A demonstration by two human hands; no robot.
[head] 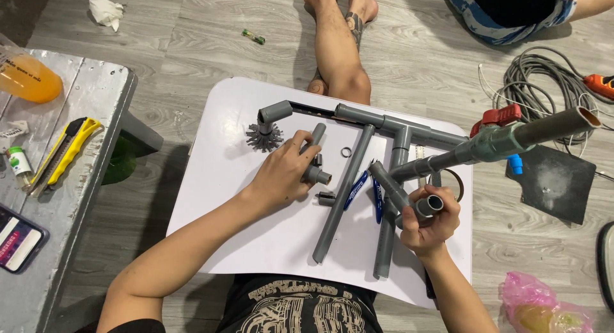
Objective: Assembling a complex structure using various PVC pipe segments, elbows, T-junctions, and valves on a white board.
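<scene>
The grey pipe fitting (315, 174), a short piece with an open mouth facing right, sits near the middle of the white table (211, 179), gripped by the left hand (281, 173), whose fingers curl closed around it and around a short grey pipe (314, 136) that rises from it toward the table's far edge. The left forearm comes in from the near left corner, wrist straight, knuckles up. The right hand (427, 221) is closed around a grey pipe assembly (409, 202) at the near right part of the table; its thumb and fingers wrap a coupling whose round open end faces up toward the camera. From that grip one branch runs up and left, and a longer branch runs out to the right, past the table's right edge, through a greenish valve (495, 141) with a red handle (499, 115), ending in an open pipe mouth above the floor. A long grey pipe (344, 192) lies diagonally between the hands, its axis from the near middle toward the far right. Beside it lie two blue pens (368, 187) and another pipe (389, 224) running toward the near edge. Near the far left sits a grey elbow (274, 112) over a toothed disc (263, 138). A coiled grey cable (543, 83) lies on the floor to the right, and a yellow utility knife (64, 154) rests on the grey side bench (96, 115) at left.
</scene>
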